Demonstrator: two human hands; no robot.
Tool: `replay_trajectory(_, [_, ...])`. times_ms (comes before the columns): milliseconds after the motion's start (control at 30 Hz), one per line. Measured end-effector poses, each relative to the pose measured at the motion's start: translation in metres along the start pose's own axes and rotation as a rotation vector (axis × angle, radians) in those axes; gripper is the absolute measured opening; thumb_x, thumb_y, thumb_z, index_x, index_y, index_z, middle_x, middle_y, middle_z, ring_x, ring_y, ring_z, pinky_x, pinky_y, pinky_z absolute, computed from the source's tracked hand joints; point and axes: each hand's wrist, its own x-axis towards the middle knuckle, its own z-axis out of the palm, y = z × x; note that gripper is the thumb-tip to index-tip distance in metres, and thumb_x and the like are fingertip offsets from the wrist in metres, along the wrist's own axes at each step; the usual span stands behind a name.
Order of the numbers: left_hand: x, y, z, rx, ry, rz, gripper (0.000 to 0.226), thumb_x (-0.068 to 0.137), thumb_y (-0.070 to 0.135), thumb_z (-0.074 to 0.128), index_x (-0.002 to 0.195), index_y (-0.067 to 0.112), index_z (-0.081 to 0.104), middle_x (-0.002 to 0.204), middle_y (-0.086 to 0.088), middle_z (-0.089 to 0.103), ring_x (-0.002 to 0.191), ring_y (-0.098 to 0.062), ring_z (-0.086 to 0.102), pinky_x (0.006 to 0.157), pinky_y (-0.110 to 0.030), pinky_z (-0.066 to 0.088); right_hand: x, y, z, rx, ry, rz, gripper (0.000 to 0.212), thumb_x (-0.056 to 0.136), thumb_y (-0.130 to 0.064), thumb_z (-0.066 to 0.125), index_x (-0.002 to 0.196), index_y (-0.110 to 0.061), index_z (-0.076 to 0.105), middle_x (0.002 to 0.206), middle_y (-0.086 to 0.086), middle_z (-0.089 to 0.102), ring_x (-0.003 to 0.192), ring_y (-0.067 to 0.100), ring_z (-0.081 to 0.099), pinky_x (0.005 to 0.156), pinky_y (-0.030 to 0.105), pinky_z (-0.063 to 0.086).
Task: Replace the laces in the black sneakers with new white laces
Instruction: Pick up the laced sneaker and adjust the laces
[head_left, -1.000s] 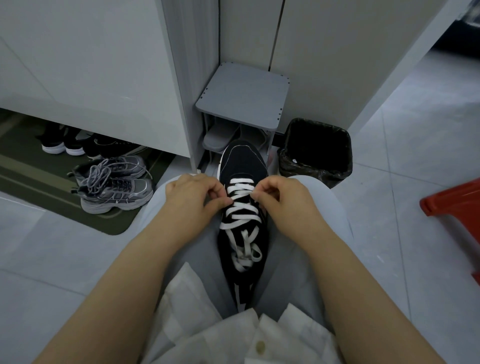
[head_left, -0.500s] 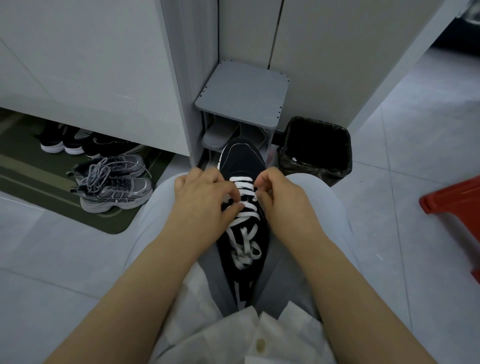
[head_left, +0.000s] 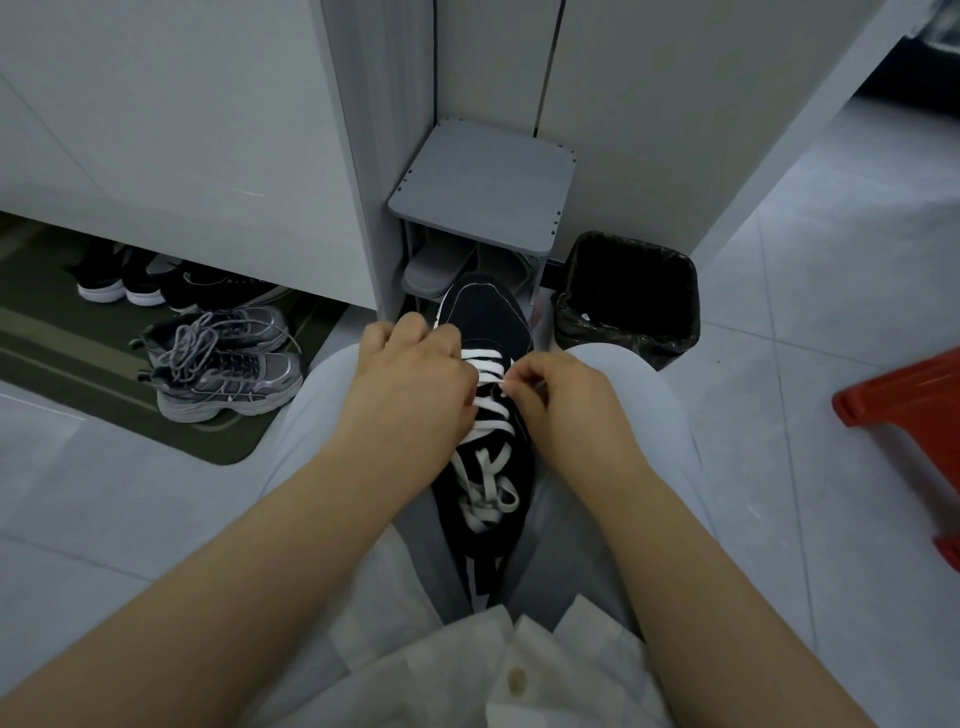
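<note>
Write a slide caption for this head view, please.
Right hand pinches the white lace as the left hand rests on the black sneaker lying between the legs.

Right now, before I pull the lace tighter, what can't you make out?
Head view only:
- Sneaker: left eyelets hidden under the left hand, as is whatever that hand holds; heel covered by the shirt.
- Lace: its end is hidden in the right hand's pinch.
- Red stool: cut off by the right edge.

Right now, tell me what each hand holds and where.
The right hand pinches the white lace at a crossing near the toe. The left hand hides its grip.
</note>
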Motion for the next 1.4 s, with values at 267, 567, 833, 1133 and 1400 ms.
replay_trajectory(267, [-0.008, -0.019, 0.000, -0.170, 0.093, 0.065, 0.012, 0.062, 0.032, 0.068, 0.056, 0.021, 0.065, 0.065, 0.004, 0.056, 0.066, -0.025, 0.053, 0.063, -0.033, 0.035, -0.008, -0.003, 0.000, 0.021, -0.017, -0.125, 0.012, 0.078, -0.027, 0.073, 0.082, -0.022, 0.063, 0.080, -0.012, 0.052, 0.063, 0.000, 0.046, 0.063, 0.015, 0.042])
replay_trajectory(567, [-0.013, -0.024, 0.008, -0.421, 0.042, 0.012, 0.014, 0.076, 0.019, 0.073, 0.084, 0.015, 0.062, 0.080, 0.005, 0.060, 0.075, -0.017, 0.052, 0.069, -0.022, 0.035, -0.009, -0.005, -0.005, -0.041, -0.049, -0.110, 0.006, 0.085, -0.023, 0.065, 0.083, -0.018, 0.066, 0.080, -0.009, 0.055, 0.070, 0.005, 0.054, 0.068, 0.018, 0.045])
replay_trajectory(833, [-0.014, -0.025, 0.016, -0.524, -0.065, -0.032, 0.003, 0.082, 0.017, 0.064, 0.080, 0.015, 0.062, 0.074, 0.008, 0.053, 0.065, 0.002, 0.044, 0.060, -0.010, 0.034, -0.012, 0.003, -0.005, -0.030, 0.014, -0.131, 0.007, 0.085, -0.018, 0.065, 0.082, -0.013, 0.063, 0.083, -0.003, 0.058, 0.071, 0.012, 0.055, 0.070, 0.028, 0.049])
replay_trajectory(1133, [-0.010, -0.017, 0.019, -0.474, 0.016, 0.098, 0.026, 0.076, 0.046, 0.063, 0.081, 0.021, 0.060, 0.079, 0.012, 0.047, 0.074, -0.009, 0.043, 0.064, -0.011, 0.030, -0.020, 0.013, -0.017, -0.016, -0.026, -0.143, 0.013, 0.081, -0.028, 0.070, 0.085, -0.020, 0.061, 0.083, -0.012, 0.051, 0.068, 0.006, 0.055, 0.066, 0.022, 0.049])
replay_trajectory(1400, [-0.001, -0.019, 0.022, -0.594, -0.152, 0.050, 0.022, 0.077, 0.033, 0.069, 0.083, 0.026, 0.048, 0.071, 0.019, 0.049, 0.073, 0.000, 0.047, 0.066, -0.013, 0.036, -0.013, 0.013, -0.013, -0.116, -0.101, -0.092, 0.014, 0.089, -0.031, 0.059, 0.086, -0.017, 0.059, 0.086, -0.005, 0.056, 0.074, 0.011, 0.053, 0.071, 0.028, 0.046])
